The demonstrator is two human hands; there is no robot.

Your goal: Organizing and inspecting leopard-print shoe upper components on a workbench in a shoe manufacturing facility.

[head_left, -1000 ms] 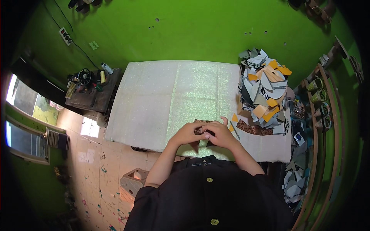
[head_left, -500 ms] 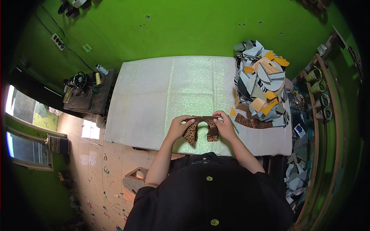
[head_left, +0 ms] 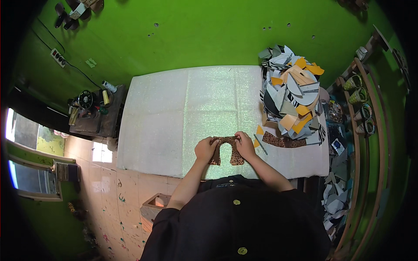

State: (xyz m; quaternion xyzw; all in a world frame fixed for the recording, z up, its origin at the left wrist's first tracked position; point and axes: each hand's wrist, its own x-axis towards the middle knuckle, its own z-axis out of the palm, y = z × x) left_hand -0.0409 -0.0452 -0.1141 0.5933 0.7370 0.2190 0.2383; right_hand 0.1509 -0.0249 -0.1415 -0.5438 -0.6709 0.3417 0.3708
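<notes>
Far left of frame: a window (head_left: 26, 152) w/ daylight. Upper left, on the green wall (head_left: 183, 30), a power strip (head_left: 57, 57) is seen; below it a dark side table (head_left: 98, 117) w/ a sewing machine (head_left: 85, 101) and thread cones. Lower left-centre, a small box (head_left: 156, 205) sits on the tiled floor (head_left: 109, 195).

Centre: a worktable covered by a white glittery sheet (head_left: 183, 113). At its near edge a U-shaped leopard-print piece (head_left: 226, 150) is held up by its top band — legs hanging down. The left hand (head_left: 206, 148) is closed on the band's left end, the right hand (head_left: 245, 145) closed on its right end, fingers pinched.

Just right of the right hand: a thin tool (head_left: 260, 144) and orange scraps. Upper right of the sheet — a heap of cut pieces (head_left: 291, 93), grey, white, orange, striped. Far right: curved racks (head_left: 365, 130) w/ shoes.
</notes>
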